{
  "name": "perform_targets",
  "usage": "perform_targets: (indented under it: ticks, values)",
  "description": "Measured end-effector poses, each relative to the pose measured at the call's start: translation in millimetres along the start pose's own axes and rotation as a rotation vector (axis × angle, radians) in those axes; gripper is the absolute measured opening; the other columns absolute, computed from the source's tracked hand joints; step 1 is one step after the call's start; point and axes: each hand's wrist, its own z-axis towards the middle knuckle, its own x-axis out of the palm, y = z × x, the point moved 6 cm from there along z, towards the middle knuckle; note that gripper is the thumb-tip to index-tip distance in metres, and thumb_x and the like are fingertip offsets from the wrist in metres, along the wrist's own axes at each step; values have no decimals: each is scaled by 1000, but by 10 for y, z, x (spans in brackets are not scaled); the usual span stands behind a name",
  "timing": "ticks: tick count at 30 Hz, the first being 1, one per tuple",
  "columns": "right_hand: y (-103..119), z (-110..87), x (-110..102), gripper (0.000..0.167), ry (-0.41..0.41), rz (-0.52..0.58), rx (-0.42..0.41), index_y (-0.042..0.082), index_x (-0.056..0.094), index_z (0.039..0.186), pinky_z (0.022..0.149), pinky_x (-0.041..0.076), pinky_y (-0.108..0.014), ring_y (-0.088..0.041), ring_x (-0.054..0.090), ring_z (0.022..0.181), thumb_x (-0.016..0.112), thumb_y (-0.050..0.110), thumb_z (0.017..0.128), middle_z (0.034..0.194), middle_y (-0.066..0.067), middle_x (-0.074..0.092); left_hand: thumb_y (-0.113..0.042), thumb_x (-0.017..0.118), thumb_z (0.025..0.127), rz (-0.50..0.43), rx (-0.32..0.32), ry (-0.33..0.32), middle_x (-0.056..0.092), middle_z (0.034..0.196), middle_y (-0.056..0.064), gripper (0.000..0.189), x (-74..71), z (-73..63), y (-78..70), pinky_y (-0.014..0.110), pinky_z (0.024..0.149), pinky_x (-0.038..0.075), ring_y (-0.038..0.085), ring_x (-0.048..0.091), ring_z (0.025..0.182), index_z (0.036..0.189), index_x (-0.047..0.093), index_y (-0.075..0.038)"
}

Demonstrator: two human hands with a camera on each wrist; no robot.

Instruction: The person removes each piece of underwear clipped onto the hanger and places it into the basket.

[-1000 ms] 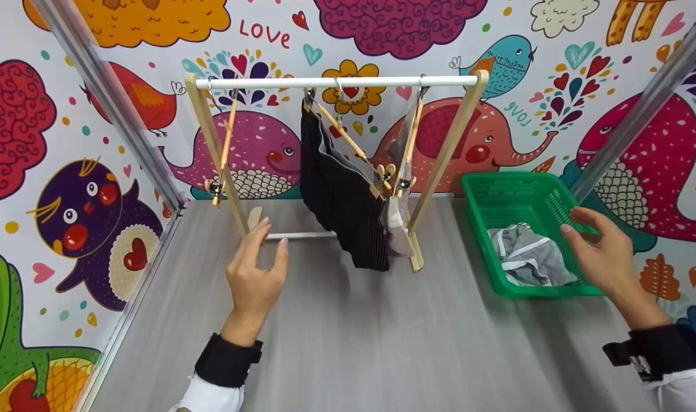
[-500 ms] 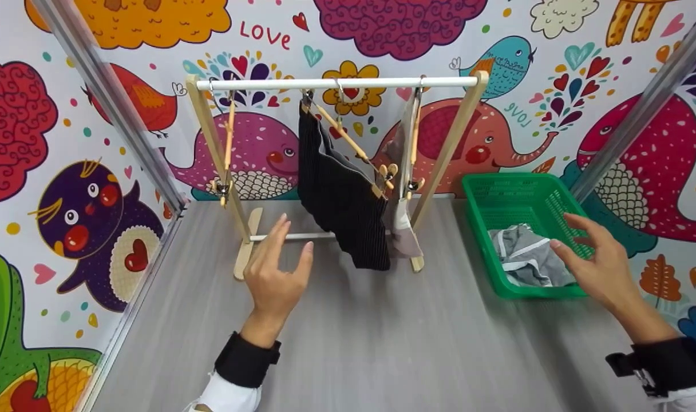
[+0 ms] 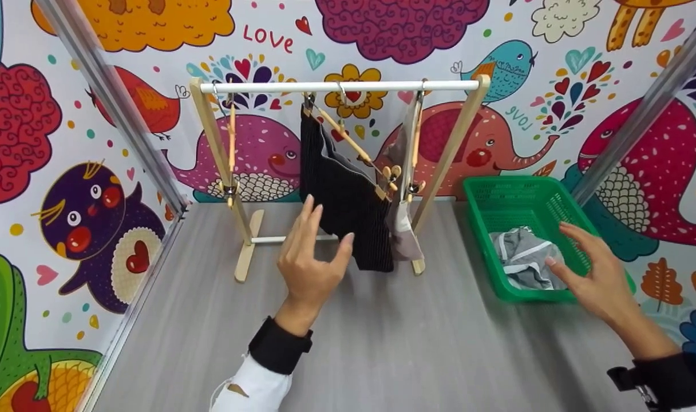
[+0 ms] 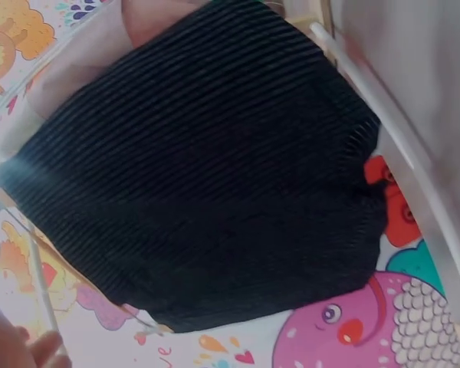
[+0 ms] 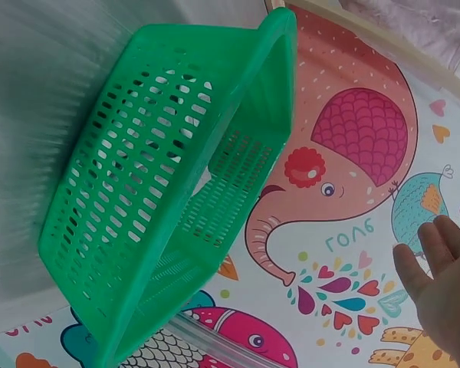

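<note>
My left hand [image 3: 313,263] is raised in front of the small clothes rack, fingers extended and thumb apart, holding nothing. It overlaps the lower left edge of a black ribbed garment [image 3: 348,212], which hangs from a wooden clip hanger [image 3: 342,134]. This garment fills most of the left wrist view, with part of my hand at the lower left. My right hand [image 3: 600,280], also without anything in it, hovers over the right side of a green basket [image 3: 479,240]. Inside the basket lies a crumpled grey cloth with white trim [image 3: 528,257].
On the rack's white rail [image 3: 268,87], a bare clip hanger [image 3: 232,143] hangs at the left. Towards the right end hangs a pale garment [image 3: 405,229]. The rack's wooden foot [image 3: 249,246] stands on the grey table [image 3: 394,343]. A patterned wall [image 3: 371,28] rises close behind.
My left hand has moved right, from near the rack's left post to in front of the black garment. My right hand has shifted slightly left and down. The side hangers have swung a little.
</note>
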Motion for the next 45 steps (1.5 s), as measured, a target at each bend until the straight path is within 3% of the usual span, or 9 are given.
perform_targets:
  ticks: [4, 7, 11, 15, 26, 32, 39, 43, 45]
  values:
    - [28, -27, 14, 64, -15, 18, -32, 14, 51, 155, 108, 34, -25, 13, 34, 131, 76, 14, 96, 157, -18, 48, -41, 78, 91, 7, 6, 43, 59, 147, 22, 66, 119, 35, -68, 50, 111, 48, 37, 60, 133, 137, 64, 5]
    - [46, -44, 31, 63, -16, 23, -43, 14, 52, 154, 99, 26, -10, 16, 32, 132, 76, 13, 96, 156, -18, 49, -39, 83, 85, 27, 9, 88, 55, 150, 24, 75, 214, 45, -105, 52, 116, 42, 39, 54, 138, 141, 60, 6]
    - [85, -50, 55, 63, -18, 60, -62, 12, 53, 152, 120, 30, -42, 14, 31, 136, 76, 8, 94, 155, -20, 49, -41, 87, 78, 62, 1, 133, 51, 154, 25, 88, 328, 47, -137, 56, 118, 38, 40, 49, 143, 145, 56, 6]
    - [114, -47, 80, 63, -35, 82, -95, 8, 57, 149, 110, 24, -81, 13, 31, 138, 79, 4, 89, 153, -21, 51, -45, 87, 78, 85, -5, 149, 49, 155, 26, 92, 434, 64, -171, 56, 121, 33, 41, 44, 147, 147, 54, 5]
    - [78, -68, 138, 61, 8, 64, -45, 9, 56, 149, 109, 24, -82, -5, 36, 143, 78, 10, 92, 156, -19, 49, -37, 87, 80, 190, 62, 133, 50, 153, 28, 83, 678, 122, -239, 59, 117, 38, 47, 49, 140, 144, 56, 6]
    - [67, -79, 142, 60, -4, 67, -63, 7, 58, 148, 106, 28, -82, 12, 31, 137, 78, 9, 92, 154, -21, 51, -40, 88, 78, 225, 60, 133, 50, 153, 27, 87, 761, 142, -247, 57, 118, 37, 46, 48, 141, 145, 56, 4]
    - [45, -106, 161, 59, 9, 58, -45, 5, 55, 149, 103, 31, -83, 11, 32, 138, 76, 12, 95, 156, -22, 49, -37, 86, 83, 278, 46, 172, 48, 156, 26, 83, 867, 168, -292, 55, 120, 35, 45, 46, 144, 146, 54, 5]
    - [59, -121, 169, 60, -6, 49, -64, 9, 57, 149, 117, 35, -46, 11, 32, 137, 78, 9, 93, 154, -17, 52, -23, 84, 80, 267, 46, 166, 50, 154, 26, 76, 844, 181, -291, 56, 118, 38, 44, 48, 143, 144, 55, 7]
    - [55, -130, 168, 61, -19, 41, -76, 11, 58, 148, 110, 31, -23, 11, 33, 137, 79, 7, 91, 154, -8, 53, -18, 81, 80, 261, 53, 153, 52, 153, 26, 73, 824, 189, -298, 56, 117, 39, 44, 49, 141, 143, 55, 7]
